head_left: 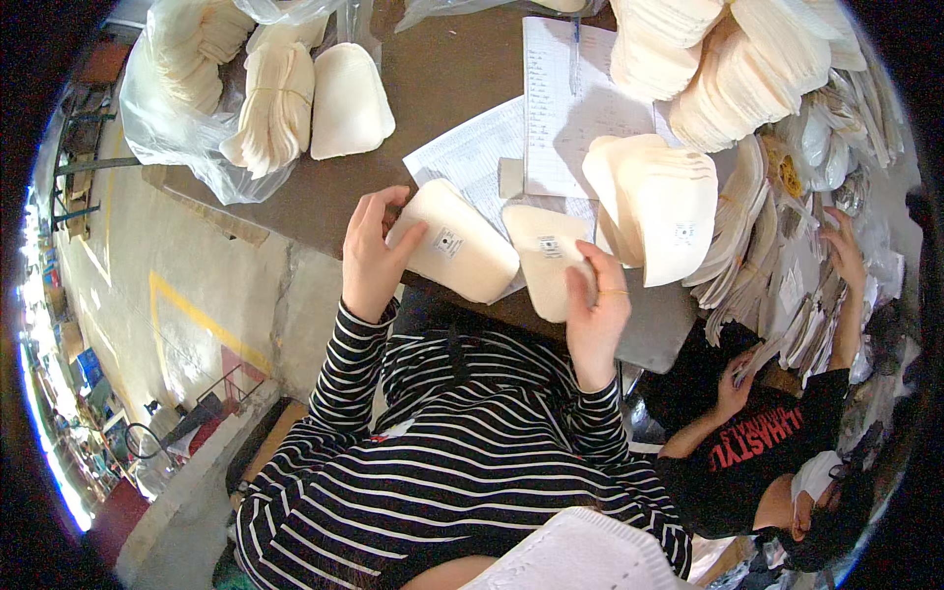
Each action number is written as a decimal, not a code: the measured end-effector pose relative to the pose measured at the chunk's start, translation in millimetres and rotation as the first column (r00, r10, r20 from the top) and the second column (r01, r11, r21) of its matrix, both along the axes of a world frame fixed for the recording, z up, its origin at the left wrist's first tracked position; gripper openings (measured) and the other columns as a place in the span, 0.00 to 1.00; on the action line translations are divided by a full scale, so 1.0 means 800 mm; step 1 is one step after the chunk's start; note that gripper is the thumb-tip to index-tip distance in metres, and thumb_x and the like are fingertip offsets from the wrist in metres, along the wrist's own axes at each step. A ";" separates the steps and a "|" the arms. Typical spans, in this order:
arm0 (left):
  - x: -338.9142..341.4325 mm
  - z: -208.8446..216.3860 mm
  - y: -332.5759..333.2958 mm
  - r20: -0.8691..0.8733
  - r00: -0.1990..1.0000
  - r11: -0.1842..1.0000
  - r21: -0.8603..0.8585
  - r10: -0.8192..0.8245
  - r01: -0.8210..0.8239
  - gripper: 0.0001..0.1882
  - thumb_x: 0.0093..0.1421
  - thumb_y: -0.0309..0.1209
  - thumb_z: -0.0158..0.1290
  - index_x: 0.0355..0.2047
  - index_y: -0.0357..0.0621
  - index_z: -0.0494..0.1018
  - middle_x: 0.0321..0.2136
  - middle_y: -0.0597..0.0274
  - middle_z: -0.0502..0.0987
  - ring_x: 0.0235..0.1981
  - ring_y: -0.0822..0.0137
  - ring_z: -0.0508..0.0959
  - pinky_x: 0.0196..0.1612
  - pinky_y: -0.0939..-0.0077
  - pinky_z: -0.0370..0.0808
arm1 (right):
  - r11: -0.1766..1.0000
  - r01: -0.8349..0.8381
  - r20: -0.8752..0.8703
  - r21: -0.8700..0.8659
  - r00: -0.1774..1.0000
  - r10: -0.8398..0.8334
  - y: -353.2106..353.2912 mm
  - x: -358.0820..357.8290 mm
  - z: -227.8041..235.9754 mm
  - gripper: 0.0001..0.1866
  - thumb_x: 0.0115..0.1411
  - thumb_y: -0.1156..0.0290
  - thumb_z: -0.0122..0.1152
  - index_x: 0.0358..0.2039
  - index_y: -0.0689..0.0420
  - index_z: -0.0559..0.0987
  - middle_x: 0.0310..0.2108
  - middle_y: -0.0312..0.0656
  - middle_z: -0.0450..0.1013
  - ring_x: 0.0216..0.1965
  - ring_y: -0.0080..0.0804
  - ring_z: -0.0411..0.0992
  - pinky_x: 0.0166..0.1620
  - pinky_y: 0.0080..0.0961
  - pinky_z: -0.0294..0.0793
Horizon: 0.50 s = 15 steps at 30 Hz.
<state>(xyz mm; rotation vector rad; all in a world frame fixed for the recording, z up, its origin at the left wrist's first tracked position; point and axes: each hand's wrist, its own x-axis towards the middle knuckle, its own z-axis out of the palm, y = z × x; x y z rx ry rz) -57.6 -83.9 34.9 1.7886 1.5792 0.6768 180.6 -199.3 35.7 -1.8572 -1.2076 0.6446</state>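
Our left fingers point(378, 204) grip 1 pale piece point(460, 248), our right fingers point(604, 267) a 2nd piece point(547, 264), labels point(445, 242) upward, presumably so we see both.

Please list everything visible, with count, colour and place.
Held pads: 2, cream, in hands
Fanned pads: several, cream, centre right
Other pads: many, cream, upper left
Stacked pads: many, cream, upper right
Loose bundles: many, beige, right
Plastic bags: some, clear, upper left
Papers: several, white, on table
Pen: 1, bluish, on papers
Table: 1, brown, under papers
Floor: 1, grey, left
Other person: 1, black shirt, lower right
Cloth: 1, white, bottom
Background clutter: many, mixed, left
Left hand: 1, striped sleeve, left pad
Right hand: 1, striped sleeve, right pad
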 end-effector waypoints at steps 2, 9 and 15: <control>-0.007 -0.009 0.001 0.086 0.996 0.996 0.089 -0.031 0.023 0.22 0.56 0.30 0.61 0.51 0.39 0.74 0.47 0.56 0.77 0.46 0.62 0.76 0.50 0.71 0.73 | 0.992 0.014 -0.020 0.124 1.000 -0.011 0.007 0.000 0.019 0.13 0.60 0.83 0.58 0.46 0.62 0.80 0.43 0.49 0.77 0.45 0.40 0.75 0.51 0.29 0.72; -0.014 0.043 -0.004 0.805 0.592 0.884 -0.245 -0.043 0.398 0.24 0.64 0.34 0.57 0.58 0.36 0.70 0.49 0.55 0.78 0.48 0.69 0.77 0.53 0.73 0.72 | 0.866 -0.450 -0.200 0.219 0.848 0.491 0.044 -0.037 0.058 0.14 0.60 0.79 0.61 0.48 0.58 0.81 0.45 0.48 0.77 0.46 0.42 0.78 0.48 0.30 0.76; -0.019 -0.001 0.010 0.440 0.896 0.970 -0.240 0.067 0.046 0.20 0.57 0.21 0.62 0.50 0.36 0.75 0.40 0.63 0.81 0.39 0.76 0.78 0.45 0.82 0.75 | 0.962 -0.272 -0.157 0.018 0.949 0.272 0.063 -0.062 0.005 0.20 0.57 0.76 0.64 0.52 0.58 0.77 0.47 0.49 0.75 0.46 0.47 0.76 0.50 0.35 0.74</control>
